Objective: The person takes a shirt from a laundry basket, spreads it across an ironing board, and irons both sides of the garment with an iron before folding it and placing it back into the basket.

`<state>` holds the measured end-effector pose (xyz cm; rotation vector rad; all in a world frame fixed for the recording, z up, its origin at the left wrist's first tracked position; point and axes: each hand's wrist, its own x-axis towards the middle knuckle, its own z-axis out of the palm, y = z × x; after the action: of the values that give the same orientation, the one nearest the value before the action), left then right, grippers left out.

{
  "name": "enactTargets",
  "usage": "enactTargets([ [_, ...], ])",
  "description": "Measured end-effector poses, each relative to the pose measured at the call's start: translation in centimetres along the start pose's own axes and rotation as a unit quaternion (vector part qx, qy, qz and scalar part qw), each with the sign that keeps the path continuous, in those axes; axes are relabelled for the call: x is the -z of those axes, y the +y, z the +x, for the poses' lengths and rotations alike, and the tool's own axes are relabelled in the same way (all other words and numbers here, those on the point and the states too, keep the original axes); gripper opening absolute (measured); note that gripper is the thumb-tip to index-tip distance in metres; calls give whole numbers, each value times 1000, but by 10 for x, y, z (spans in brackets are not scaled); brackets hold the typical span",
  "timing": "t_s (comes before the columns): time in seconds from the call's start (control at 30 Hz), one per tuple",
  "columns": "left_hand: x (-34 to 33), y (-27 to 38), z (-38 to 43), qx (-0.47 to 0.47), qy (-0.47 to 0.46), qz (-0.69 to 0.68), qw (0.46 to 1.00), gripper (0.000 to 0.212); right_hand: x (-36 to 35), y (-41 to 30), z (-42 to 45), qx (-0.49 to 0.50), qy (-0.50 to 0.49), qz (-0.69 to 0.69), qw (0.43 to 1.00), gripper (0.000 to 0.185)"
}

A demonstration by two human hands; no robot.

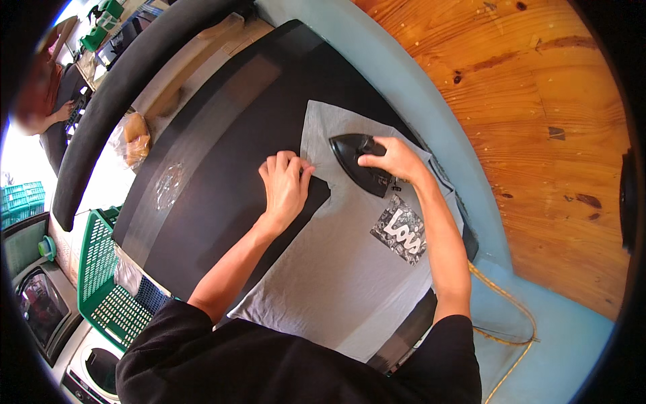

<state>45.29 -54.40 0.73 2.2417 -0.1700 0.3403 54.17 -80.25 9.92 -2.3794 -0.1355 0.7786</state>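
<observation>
A grey T-shirt (323, 272) with a dark printed patch on its chest lies spread on a black-covered ironing surface (222, 146). My right hand (391, 156) grips the handle of a black electric iron (353, 161), whose soleplate rests on the shirt's upper part, above the print. At the shirt's left sleeve edge, my left hand (287, 177) has its fingers bent and pinches the grey cloth between thumb and fingertips. The iron's pointed tip faces up and left, towards the collar or sleeve area; which one I cannot tell.
A green plastic basket (86, 262) holding cloth stands at the lower left, near a washing machine (96, 363). A yellow cord (504, 293) hangs at the right, by the blue wall (484, 202) and wooden panel (545, 126). Another person (50, 101) is at the far upper left.
</observation>
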Motion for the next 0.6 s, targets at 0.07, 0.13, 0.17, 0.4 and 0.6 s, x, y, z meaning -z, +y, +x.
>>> enactTargets([
  [0.07,-3,-2,-7,-31,-19,-4,999,13,0,-10,-6,12,-38,-45,998,55],
  [0.13,-4,-4,-12,-60,-33,10,998,12,-9,-13,-4,18,-51,-44,998,59],
  [0.17,-6,-5,-12,-52,-43,16,998,12,-8,-14,-1,13,-67,-39,997,60],
  [0.4,0,-15,-9,-61,-45,34,997,23,-11,-41,44,44,64,-60,995,53],
  [0.6,9,-7,-11,-58,-62,115,990,13,8,-47,74,15,60,-68,996,52],
])
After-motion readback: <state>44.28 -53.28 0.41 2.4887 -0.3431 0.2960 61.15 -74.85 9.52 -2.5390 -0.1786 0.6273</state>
